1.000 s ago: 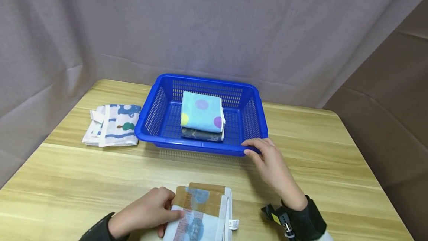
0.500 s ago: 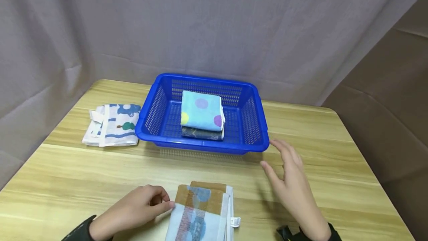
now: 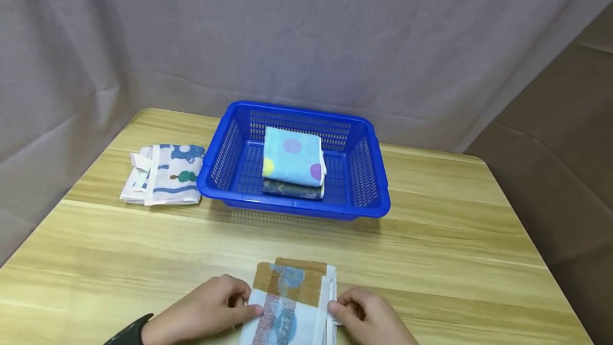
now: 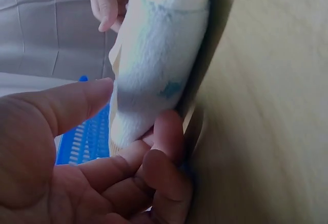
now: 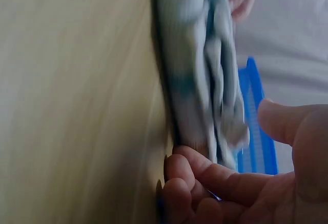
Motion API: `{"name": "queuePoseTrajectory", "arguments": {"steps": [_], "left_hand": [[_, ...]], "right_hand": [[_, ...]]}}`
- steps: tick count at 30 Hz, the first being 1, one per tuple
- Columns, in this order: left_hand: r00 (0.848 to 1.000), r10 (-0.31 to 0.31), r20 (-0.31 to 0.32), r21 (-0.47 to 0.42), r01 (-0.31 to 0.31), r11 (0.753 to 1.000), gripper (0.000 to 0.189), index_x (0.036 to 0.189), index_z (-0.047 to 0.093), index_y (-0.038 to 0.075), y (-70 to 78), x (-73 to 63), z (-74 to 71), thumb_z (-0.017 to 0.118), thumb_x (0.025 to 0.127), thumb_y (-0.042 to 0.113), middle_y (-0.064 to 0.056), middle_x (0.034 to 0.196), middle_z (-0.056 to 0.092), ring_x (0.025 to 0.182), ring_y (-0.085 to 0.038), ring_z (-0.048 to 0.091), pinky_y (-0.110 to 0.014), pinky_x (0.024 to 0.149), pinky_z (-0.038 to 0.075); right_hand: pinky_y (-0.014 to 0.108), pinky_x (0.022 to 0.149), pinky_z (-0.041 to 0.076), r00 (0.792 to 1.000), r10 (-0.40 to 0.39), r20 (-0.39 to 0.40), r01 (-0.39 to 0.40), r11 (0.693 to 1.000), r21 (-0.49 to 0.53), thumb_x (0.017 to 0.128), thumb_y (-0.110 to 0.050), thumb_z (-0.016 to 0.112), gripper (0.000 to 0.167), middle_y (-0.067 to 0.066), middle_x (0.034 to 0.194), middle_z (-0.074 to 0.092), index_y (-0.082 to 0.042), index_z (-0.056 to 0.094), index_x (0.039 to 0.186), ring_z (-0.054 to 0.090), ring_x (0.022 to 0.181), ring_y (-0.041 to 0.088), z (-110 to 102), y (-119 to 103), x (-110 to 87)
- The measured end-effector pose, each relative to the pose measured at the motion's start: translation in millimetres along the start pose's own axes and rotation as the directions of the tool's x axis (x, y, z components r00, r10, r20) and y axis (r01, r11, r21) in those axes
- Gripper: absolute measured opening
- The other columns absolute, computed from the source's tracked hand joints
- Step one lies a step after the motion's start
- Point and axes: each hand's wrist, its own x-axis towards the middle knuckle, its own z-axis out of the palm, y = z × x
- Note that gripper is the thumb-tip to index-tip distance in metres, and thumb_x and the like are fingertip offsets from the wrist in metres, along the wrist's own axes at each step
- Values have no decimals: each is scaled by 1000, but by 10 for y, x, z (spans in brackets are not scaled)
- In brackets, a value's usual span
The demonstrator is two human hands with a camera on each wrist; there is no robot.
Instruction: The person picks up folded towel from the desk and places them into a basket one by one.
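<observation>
A single blue plastic basket (image 3: 292,204) with slotted walls stood at the far side of the wooden counter (image 3: 460,238), in front of a grey curtain (image 3: 335,31). Two folded towels lay in it, one on top of the other: above, a light blue towel (image 3: 292,156) with three spots showing, one lilac, one yellow and one purple; beneath, a dark patterned towel (image 3: 291,189), of which only the front edge was visible. The basket's floor was bare on both sides of this pair.

Two more folded towels lay outside the basket, making four in all. One was a white towel (image 3: 176,175) with blue and green figures, just beside the basket's left end. The other was a brown-and-white towel (image 3: 287,305) with blue patches, at the near edge of the view, between the two hands.

The left hand (image 3: 206,307) held this towel by its left edge, thumb on top and fingers curled underneath. The right hand (image 3: 371,318) touched its right edge with bent fingers; its thumb stood apart in the blurred wrist view, and whether it pinched the cloth could not be told.
</observation>
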Motion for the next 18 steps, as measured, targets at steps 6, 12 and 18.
{"name": "queuePoseTrajectory", "arguments": {"steps": [6,12,18], "left_hand": [[1000,-24,15,-37,24,999,48,58,50,11,13,24,22,70,91,40,13,53,35,50,-1,32,-19,47,25],[997,-30,70,-147,40,988,46,60,48,10,3,49,20,71,91,33,11,52,34,47,-3,29,-20,46,22],[987,-16,161,-339,70,938,37,66,55,3,-9,50,19,70,93,23,9,49,45,43,-1,35,-17,45,26]], "right_hand": [[20,50,36,998,-60,33,59,998,36,93,-35,69,26,-10,64,45,-10,66,84,39,54,-3,121,-64,45],[19,52,38,992,-77,99,63,989,133,94,-31,69,24,-9,66,52,-7,69,91,43,55,-3,144,-80,56],[17,63,51,976,-118,185,32,910,413,95,-19,67,35,16,92,72,13,64,108,63,71,-1,177,-15,60]]}}
